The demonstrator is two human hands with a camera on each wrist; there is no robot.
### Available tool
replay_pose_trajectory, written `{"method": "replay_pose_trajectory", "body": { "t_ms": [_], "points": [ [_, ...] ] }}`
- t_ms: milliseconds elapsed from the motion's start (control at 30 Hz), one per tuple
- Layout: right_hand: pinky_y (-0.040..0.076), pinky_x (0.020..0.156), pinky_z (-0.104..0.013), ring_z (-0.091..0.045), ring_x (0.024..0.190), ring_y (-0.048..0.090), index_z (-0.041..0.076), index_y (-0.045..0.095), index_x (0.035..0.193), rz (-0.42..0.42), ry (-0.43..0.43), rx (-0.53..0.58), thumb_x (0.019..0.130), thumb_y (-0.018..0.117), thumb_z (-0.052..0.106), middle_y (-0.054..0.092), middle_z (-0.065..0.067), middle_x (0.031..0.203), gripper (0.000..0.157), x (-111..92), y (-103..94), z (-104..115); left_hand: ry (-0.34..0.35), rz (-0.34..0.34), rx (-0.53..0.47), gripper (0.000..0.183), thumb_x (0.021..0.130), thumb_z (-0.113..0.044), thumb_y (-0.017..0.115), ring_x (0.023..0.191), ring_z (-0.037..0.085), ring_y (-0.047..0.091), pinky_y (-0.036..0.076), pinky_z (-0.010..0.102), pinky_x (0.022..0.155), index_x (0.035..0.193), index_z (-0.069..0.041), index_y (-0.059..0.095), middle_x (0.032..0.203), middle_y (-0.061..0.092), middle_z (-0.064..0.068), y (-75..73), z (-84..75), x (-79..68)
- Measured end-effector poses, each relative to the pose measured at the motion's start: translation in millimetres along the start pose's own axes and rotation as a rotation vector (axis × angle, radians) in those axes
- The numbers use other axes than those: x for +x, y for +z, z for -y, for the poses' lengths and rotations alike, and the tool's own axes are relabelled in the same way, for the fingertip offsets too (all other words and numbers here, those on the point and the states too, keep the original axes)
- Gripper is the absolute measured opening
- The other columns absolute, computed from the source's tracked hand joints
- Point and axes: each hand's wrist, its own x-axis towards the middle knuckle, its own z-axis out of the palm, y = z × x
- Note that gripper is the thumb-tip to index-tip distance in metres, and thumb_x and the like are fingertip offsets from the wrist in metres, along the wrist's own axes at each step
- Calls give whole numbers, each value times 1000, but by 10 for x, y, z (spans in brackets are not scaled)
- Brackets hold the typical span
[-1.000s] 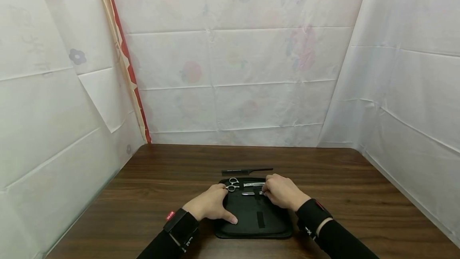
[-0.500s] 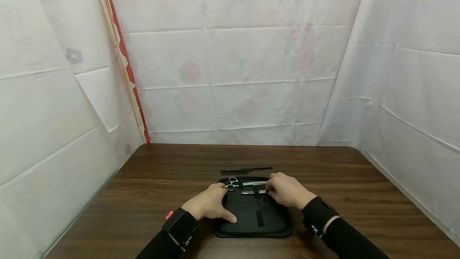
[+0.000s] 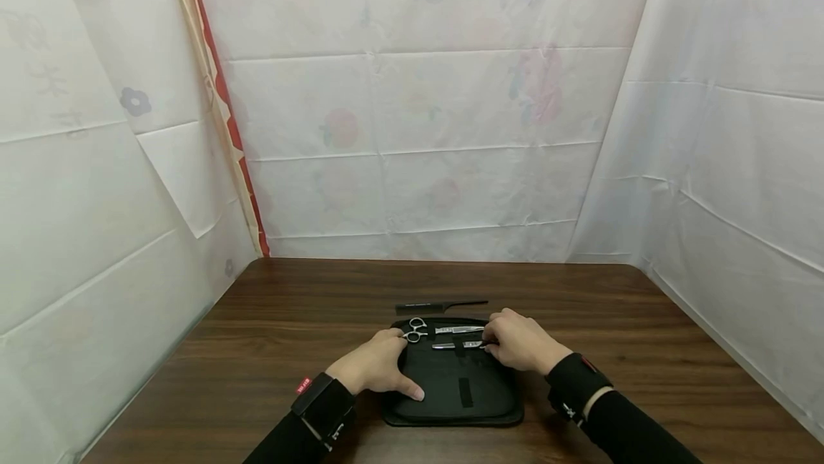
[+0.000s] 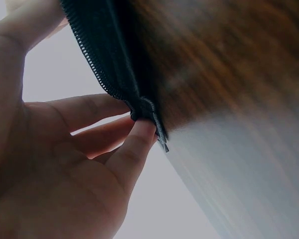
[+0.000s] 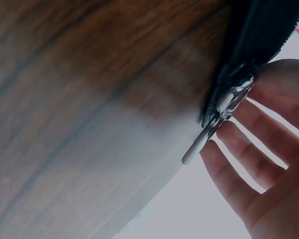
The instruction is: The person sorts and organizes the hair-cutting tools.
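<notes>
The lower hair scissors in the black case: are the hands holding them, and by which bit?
Yes, the right hand holds the hair scissors by the finger-ring end.

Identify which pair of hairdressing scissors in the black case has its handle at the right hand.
The nearer pair, lower in the head view: its handle is at the right hand. The farther pair has its handle by the left hand instead.

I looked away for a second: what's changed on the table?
The right hand slid rightward, uncovering more of the upper scissors and the lower scissors, which look unmoved. No new grip or release is clear. The left hand, black case and comb stayed put.
</notes>
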Motion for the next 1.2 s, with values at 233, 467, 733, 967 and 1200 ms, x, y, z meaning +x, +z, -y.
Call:
{"method": "replay_pose_trajectory", "body": {
  "t_ms": [233, 467, 733, 967, 1200],
  "points": [
    [49, 66, -33, -21, 86, 57, 14, 78, 95, -11, -5, 25, 91, 75, 8, 60, 4, 87, 8, 11, 7, 10, 9, -1, -2, 93, 72, -49, 91, 140, 40, 40, 41, 52, 109, 134, 12, 58, 150, 44, 25, 1, 6, 4],
    [48, 65, -33, -21, 86, 57, 14, 79, 94, -23, -13, 10, 91, 75, 8, 60, 4, 86, 8, 12, 6, 28, 11, -1, -3, 93, 72, -50, 91, 140, 40, 40, 42, 52, 109, 134, 12, 58, 150, 44, 25, 1, 0, 0],
    [49, 64, -33, -22, 85, 57, 13, 79, 94, -34, -12, 4, 91, 75, 7, 62, 2, 88, 8, 16, 10, 46, 11, 1, 3, 93, 71, -50, 91, 139, 39, 41, 42, 52, 108, 134, 11, 59, 149, 46, 24, 2, -9, 6],
    [51, 66, -34, -23, 89, 60, 13, 80, 94, -34, 3, -2, 91, 75, 8, 64, 2, 90, 7, 30, 26, 54, 20, -3, 4, 92, 71, -49, 91, 136, 39, 44, 43, 51, 107, 132, 12, 59, 145, 49, 23, 2, -17, 7],
    [50, 64, -33, -24, 90, 60, 13, 80, 93, -33, 1, -9, 91, 75, 8, 63, 1, 89, 7, 36, 21, 71, 16, -4, 2, 92, 72, -49, 91, 137, 39, 43, 43, 51, 107, 133, 12, 59, 147, 47, 23, 5, -17, 4]
  ]
}}
